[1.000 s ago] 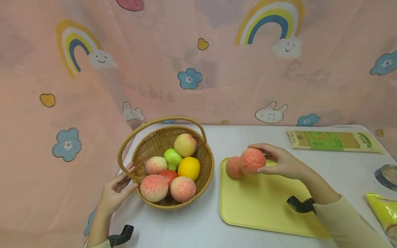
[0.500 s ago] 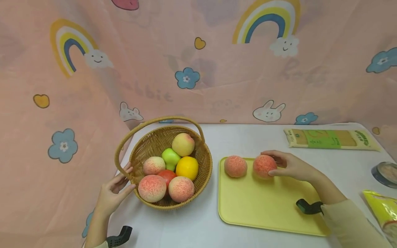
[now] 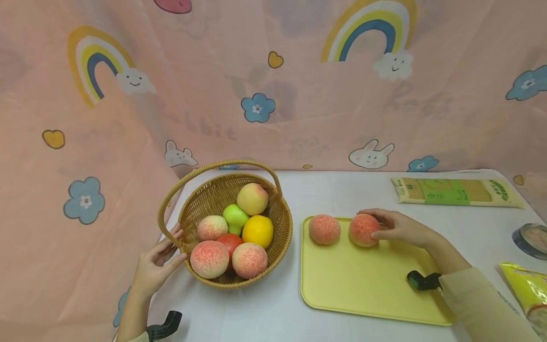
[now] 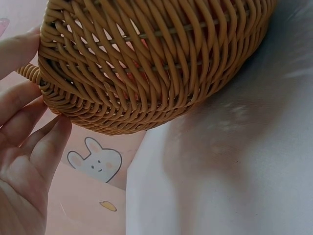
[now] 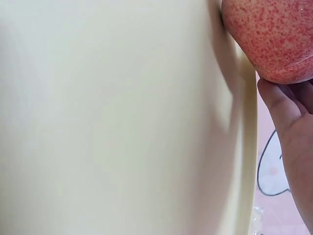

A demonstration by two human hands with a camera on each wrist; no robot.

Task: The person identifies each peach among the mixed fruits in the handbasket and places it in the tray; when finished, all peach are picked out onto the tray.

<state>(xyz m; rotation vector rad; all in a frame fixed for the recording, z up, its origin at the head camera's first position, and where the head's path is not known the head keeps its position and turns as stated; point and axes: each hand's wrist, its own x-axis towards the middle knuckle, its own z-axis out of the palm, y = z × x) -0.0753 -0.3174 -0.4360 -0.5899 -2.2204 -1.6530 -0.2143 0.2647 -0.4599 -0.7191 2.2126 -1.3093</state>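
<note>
A wicker basket with an arched handle stands at centre left in the head view. Inside it are several peaches, a green pear, a yellow fruit and a partly covered red fruit. My left hand grips the basket's left edge by the handle's base; the left wrist view shows fingertips against the wicker. On the yellow tray, my right hand holds a pinkish-red peach between thumb and fingers. A similar peach sits to its left, apart from it.
A pack of dried noodles lies behind the tray. At the right edge are a round dark-rimmed container and a yellow snack bag. A pink patterned cloth hangs behind the white table.
My right hand has moved the peach rightward, away from the other peach, and lowered it onto the tray. My left hand has stayed at the basket's edge.
</note>
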